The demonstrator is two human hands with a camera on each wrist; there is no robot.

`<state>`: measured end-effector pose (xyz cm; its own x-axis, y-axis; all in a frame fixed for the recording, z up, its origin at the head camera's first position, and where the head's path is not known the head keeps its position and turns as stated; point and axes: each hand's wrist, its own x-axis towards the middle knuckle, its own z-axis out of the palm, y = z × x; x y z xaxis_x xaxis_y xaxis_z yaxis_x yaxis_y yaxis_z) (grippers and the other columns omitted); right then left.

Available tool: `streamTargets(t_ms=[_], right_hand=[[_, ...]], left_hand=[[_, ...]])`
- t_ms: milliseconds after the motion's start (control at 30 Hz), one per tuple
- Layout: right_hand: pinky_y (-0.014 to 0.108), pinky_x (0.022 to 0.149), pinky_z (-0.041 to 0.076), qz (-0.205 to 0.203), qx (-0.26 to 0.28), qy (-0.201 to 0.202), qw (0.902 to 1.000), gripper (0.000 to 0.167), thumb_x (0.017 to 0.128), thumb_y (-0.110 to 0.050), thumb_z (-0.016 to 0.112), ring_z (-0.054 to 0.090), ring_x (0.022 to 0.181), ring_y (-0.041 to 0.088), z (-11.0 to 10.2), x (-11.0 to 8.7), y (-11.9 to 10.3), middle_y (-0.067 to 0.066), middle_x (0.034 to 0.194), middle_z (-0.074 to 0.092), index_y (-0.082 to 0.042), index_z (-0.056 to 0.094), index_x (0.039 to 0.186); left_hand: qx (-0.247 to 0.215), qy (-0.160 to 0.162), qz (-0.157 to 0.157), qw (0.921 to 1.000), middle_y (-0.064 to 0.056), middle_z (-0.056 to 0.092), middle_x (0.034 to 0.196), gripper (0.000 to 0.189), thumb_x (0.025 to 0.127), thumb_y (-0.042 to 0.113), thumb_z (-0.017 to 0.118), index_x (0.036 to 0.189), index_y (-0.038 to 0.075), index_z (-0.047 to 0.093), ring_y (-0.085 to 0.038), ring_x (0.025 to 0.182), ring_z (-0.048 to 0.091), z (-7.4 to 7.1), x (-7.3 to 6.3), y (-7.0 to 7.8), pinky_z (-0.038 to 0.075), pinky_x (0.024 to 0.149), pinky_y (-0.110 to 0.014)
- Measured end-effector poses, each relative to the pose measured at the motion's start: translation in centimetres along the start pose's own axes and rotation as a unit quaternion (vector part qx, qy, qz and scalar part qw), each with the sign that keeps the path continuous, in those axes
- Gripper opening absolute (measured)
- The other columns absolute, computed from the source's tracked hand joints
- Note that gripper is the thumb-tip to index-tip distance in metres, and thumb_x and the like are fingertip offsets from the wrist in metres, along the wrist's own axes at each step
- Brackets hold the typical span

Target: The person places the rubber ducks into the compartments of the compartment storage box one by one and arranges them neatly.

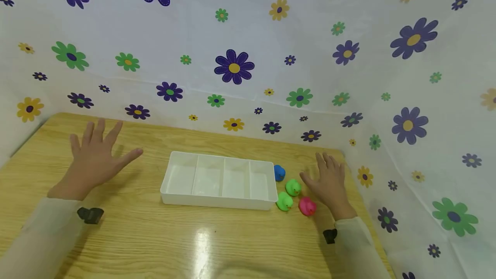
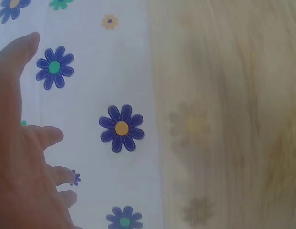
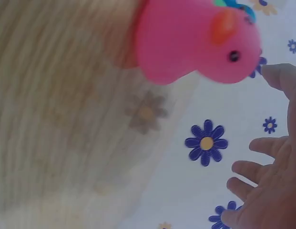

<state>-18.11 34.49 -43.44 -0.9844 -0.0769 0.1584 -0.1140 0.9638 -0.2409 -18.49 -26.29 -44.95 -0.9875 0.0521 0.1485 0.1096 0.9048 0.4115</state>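
Off the 3 o'clock end of the white tray (image 1: 217,202), 4 toy ducks (image 1: 307,206) sit, likely light, soft, slick, best pinched round the body! Left hand (image 1: 93,158), right hand (image 1: 329,184): both grips released, fingers spread, holding nothing!

And here we are at a screened-off tabletop set-up: wood-grain table (image 1: 155,240), glare patch (image 1: 202,249) shining on it, white sheeting (image 1: 255,33) up along the far edge plus L & R sides! Flowers (image 1: 234,67) printed all over, purple, green & yellow, creases showing, so thin sheet matl. Home, lab, office? Can't tell, sheeting hides the rm.
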Motion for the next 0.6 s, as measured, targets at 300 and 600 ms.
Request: streamTargets(t_ms=[300, 600], right_hand=[[0.067, 0.115, 0.035, -0.009, 0.096, -0.077, 0.9924, 0.069, 0.098, -0.031, 0.069, 0.042, 0.14, 0.049, -0.7, 0.8, -3.4, 0.028, 0.151, 0.049, 0.002, 0.043, 0.153], [0.058, 0.107, 0.048, -0.025, 0.089, -0.132, 0.987, 0.048, 0.099, -0.019, 0.07, 0.059, 0.127, 0.04, 0.3, 2.1, -6.7, 0.019, 0.137, 0.065, -0.001, 0.059, 0.141]], left_hand=[[-0.228, -0.094, -0.031, 0.9687, -0.029, 0.019, 0.167, 0.096, 0.1, 0.058, 0.06, 0.167, 0.013, 0.008, -0.055, 0.147, 0.029, 0.8, -0.8, 3.1, 0.039, 0.107, -0.073], [-0.443, -0.204, -0.057, 0.8711, -0.025, 0.04, 0.159, 0.079, 0.104, 0.042, 0.063, 0.165, 0.013, 0.023, -0.045, 0.136, 0.051, 3.0, -1.4, 5.1, 0.062, 0.089, -0.042]])
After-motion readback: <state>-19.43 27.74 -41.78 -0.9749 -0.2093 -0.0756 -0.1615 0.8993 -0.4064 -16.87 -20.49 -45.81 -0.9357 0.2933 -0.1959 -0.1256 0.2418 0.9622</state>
